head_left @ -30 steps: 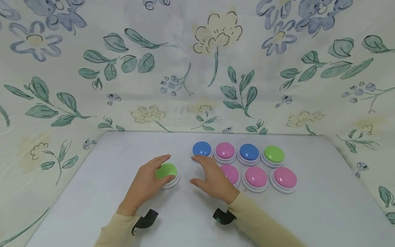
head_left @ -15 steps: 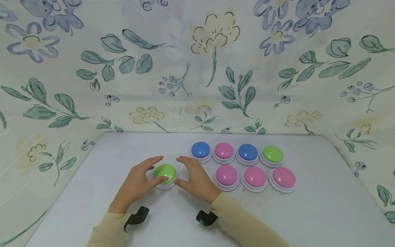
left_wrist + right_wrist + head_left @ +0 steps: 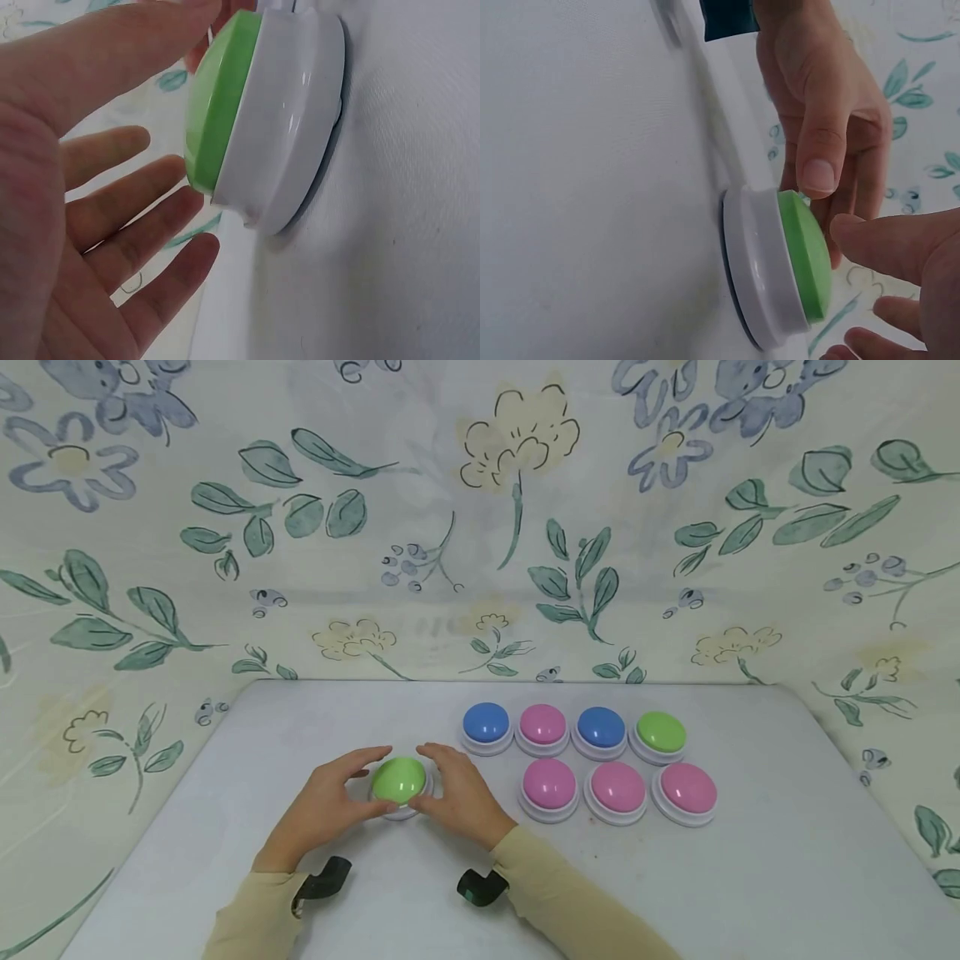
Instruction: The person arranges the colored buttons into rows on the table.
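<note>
A push button with a green dome and white base (image 3: pixel 399 779) stands on the white table, left of the other buttons. My left hand (image 3: pixel 322 806) is at its left side, fingers spread and lightly bent. Opposite, my right hand (image 3: pixel 468 802) curves along the right side, its thumb near the left thumb at the front rim. In the left wrist view the white base (image 3: pixel 277 112) sits flat on the table, and the left fingers (image 3: pixel 127 217) are loosely apart beside the dome. The right wrist view shows the right thumb (image 3: pixel 892 244) close by the green dome (image 3: pixel 806 255).
To the right, a back row holds a blue button (image 3: pixel 487 722), a pink one (image 3: pixel 542 724), another blue (image 3: pixel 601 727) and a green one (image 3: pixel 661 732). Ahead of it are three pink buttons (image 3: pixel 617 787). A floral cloth (image 3: pixel 420 527) hangs behind the white table (image 3: pixel 637 893).
My right hand has moved left, away from the pink and blue buttons, to the lone green button. The left hand has shifted slightly left, its thumb now off the dome's front.
</note>
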`<action>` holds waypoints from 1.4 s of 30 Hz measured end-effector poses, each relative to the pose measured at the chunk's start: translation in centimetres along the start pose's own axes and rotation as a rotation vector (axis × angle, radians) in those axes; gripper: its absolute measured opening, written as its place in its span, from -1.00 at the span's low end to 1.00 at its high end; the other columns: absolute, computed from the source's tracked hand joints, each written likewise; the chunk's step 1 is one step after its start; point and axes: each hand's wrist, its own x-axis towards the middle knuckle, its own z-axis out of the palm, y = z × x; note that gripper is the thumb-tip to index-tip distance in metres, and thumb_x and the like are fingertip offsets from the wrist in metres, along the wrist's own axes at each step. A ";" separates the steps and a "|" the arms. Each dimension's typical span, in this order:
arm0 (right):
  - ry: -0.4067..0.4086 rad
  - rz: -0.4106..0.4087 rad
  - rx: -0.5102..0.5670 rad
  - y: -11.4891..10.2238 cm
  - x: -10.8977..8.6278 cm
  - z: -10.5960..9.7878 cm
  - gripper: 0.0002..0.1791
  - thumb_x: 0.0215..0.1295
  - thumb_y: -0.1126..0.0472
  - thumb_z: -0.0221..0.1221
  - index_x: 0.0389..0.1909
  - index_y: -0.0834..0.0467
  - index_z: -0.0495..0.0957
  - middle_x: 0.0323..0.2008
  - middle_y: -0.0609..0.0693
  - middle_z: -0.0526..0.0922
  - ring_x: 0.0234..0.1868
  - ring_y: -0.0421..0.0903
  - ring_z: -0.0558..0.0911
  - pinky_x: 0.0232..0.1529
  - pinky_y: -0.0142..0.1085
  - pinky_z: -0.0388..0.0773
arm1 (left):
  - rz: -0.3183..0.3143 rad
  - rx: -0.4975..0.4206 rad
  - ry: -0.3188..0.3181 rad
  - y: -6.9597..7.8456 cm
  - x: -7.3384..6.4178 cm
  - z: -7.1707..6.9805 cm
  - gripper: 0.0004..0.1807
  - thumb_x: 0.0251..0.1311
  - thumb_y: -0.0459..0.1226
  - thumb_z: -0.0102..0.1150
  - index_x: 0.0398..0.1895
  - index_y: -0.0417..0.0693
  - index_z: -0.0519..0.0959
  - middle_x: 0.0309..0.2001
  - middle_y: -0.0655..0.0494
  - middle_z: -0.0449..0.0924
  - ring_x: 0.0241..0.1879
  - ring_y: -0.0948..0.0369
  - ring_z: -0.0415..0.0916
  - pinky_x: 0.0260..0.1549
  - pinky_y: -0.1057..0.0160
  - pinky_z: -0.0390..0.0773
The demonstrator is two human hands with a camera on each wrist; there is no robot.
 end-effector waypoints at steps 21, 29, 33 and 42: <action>-0.027 -0.055 0.010 0.8 1.0 2.1 -0.27 0.16 0.25 0.44 0.33 0.33 0.41 0.32 0.19 0.48 0.38 0.07 0.42 0.42 -0.20 0.32 | -0.045 0.002 -0.052 -0.6 -0.1 0.3 -0.17 -0.04 -0.20 0.59 0.35 -0.18 0.46 0.30 -0.12 0.51 0.12 -0.12 0.57 0.09 -0.12 0.59; -0.021 -0.044 -0.034 1.0 1.1 2.4 -0.28 0.15 0.28 0.43 0.34 0.28 0.42 0.33 0.14 0.49 0.39 0.05 0.40 0.44 -0.18 0.29 | -0.066 0.003 -0.045 -1.0 -0.2 0.5 -0.20 -0.06 -0.17 0.60 0.31 -0.15 0.50 0.25 -0.08 0.55 0.07 -0.08 0.59 0.09 -0.14 0.57; -0.021 -0.042 -0.043 1.0 1.1 2.4 -0.29 0.15 0.30 0.42 0.35 0.27 0.42 0.33 0.12 0.49 0.38 0.04 0.41 0.43 -0.19 0.30 | -0.062 -0.001 -0.038 -1.0 -0.3 0.5 -0.21 -0.06 -0.17 0.60 0.31 -0.15 0.51 0.24 -0.08 0.57 0.08 -0.07 0.59 0.11 -0.15 0.56; -0.020 -0.036 -0.047 0.7 0.9 2.1 -0.28 0.18 0.29 0.40 0.37 0.29 0.40 0.34 0.13 0.48 0.37 0.04 0.41 0.43 -0.19 0.30 | -0.077 -0.018 -0.017 -1.0 -0.3 0.5 -0.23 -0.04 -0.15 0.58 0.31 -0.11 0.53 0.24 -0.09 0.57 0.06 -0.12 0.61 0.11 -0.20 0.55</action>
